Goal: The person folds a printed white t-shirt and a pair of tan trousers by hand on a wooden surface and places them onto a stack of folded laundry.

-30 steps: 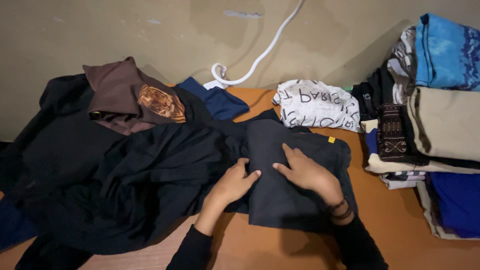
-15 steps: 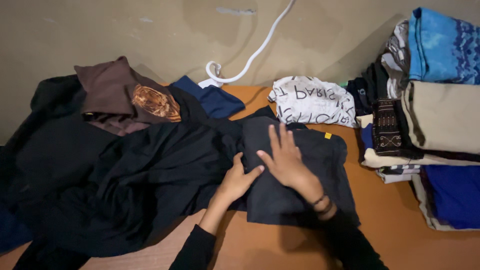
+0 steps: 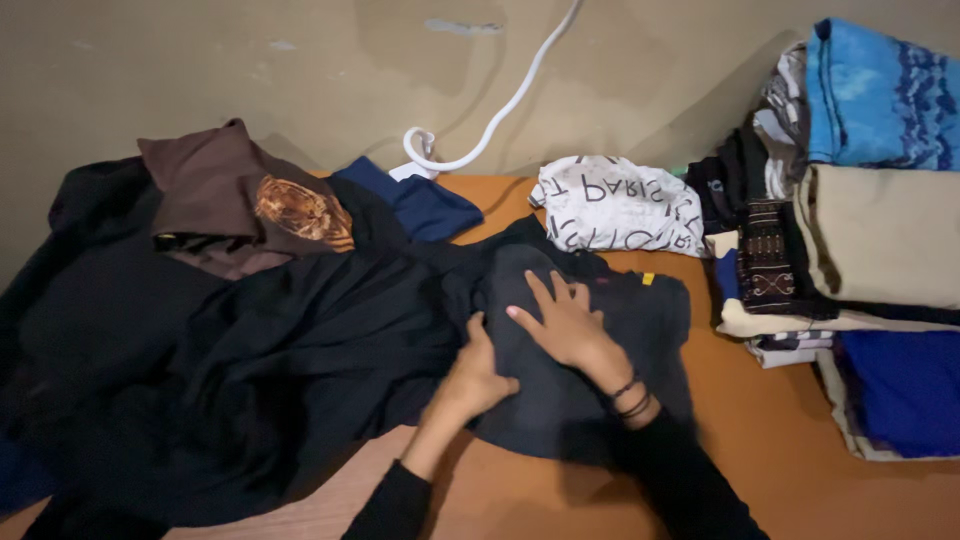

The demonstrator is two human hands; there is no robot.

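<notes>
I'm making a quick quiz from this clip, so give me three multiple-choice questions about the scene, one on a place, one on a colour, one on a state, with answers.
1. Where does the folded stack of clothes stand?
A. at the right side of the table
B. on the floor
C. at the left edge

2. What colour is the garment on top of that stack?
A. red
B. blue
C. green

3. How does the right hand lie on the dark garment?
A. clenched in a fist
B. lifted clear of it
C. flat with fingers spread

Answers: 1 A, the stack rises at the right of the wooden table. 2 B, the blue garment is uppermost. 3 C, the palm presses the cloth beside the left hand.
</notes>
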